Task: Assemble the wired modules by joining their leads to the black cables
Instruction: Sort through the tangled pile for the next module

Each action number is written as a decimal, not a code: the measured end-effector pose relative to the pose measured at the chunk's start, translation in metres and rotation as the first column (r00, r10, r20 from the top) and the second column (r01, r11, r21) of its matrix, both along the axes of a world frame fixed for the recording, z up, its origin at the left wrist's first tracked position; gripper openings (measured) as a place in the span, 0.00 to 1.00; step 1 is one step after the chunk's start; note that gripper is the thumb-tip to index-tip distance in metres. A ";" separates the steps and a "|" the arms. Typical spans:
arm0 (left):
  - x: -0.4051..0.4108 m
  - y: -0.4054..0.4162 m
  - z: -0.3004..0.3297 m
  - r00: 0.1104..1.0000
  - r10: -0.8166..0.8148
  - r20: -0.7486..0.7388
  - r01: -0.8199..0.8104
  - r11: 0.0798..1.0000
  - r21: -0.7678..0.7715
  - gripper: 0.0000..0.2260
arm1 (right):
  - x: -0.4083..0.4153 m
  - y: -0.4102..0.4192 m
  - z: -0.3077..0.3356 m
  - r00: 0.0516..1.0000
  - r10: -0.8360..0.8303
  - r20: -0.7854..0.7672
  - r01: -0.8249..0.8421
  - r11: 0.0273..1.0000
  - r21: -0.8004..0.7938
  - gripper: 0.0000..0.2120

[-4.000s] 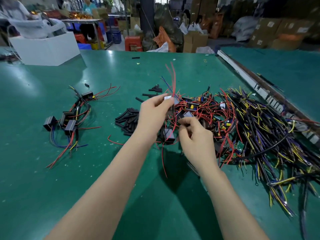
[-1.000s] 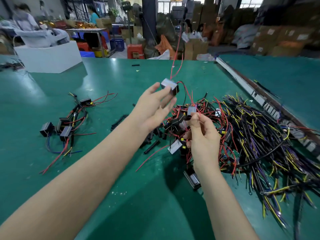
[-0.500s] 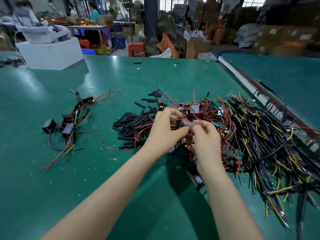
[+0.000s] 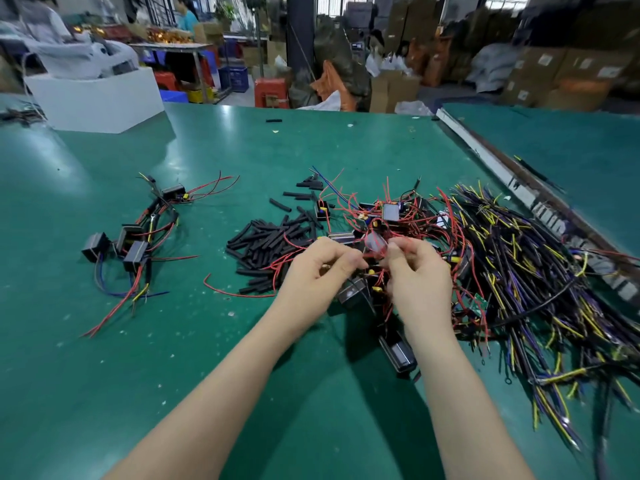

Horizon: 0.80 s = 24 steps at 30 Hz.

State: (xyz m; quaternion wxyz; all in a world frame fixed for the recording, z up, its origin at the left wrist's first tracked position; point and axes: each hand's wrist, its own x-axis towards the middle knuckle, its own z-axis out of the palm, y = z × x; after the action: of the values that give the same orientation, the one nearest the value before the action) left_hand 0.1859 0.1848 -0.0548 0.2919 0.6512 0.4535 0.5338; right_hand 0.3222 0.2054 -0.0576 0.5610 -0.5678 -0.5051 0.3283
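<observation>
Two bare forearms reach in from the bottom edge, no sleeves, watch or bracelet bands showing on either wrist; the left hand (image 4: 320, 268) and right hand (image 4: 417, 271) are ungloved and ringless, with short, unpainted fingernails on the visible fingers

Green table (image 4: 173, 341). White box (image 4: 97, 98) on far left corner. White rail (image 4: 485, 154) along right edge; second green table (image 4: 571, 143) past it. Beyond far edge: red stool (image 4: 272, 91), blue crates (image 4: 235, 77), cardboard boxes (image 4: 554, 74), orange bag (image 4: 332, 81), dark pillar (image 4: 299, 29). One stray black tube piece (image 4: 273, 120) near far edge.
</observation>
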 end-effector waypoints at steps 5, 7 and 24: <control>-0.009 0.000 0.004 0.983 -0.089 0.163 0.119 0.974 -0.190 0.13 | 0.006 -0.001 0.013 0.940 0.027 -0.339 -0.071 0.990 -0.118 0.04; -0.008 -0.001 0.002 0.982 -0.124 0.142 0.149 0.972 -0.183 0.10 | 0.004 -0.002 0.016 0.946 0.063 -0.319 -0.113 0.983 -0.141 0.08; -0.008 -0.002 0.002 0.974 -0.136 0.179 0.158 0.981 -0.112 0.07 | -0.014 -0.014 0.023 0.916 0.201 -0.347 -0.202 0.979 0.035 0.11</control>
State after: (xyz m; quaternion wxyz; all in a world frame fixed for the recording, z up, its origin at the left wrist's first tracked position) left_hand 0.1776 0.1825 -0.0531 0.4087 0.6155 0.4100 0.5348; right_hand 0.3085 0.1919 -0.0348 0.6045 -0.4459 -0.4533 0.4800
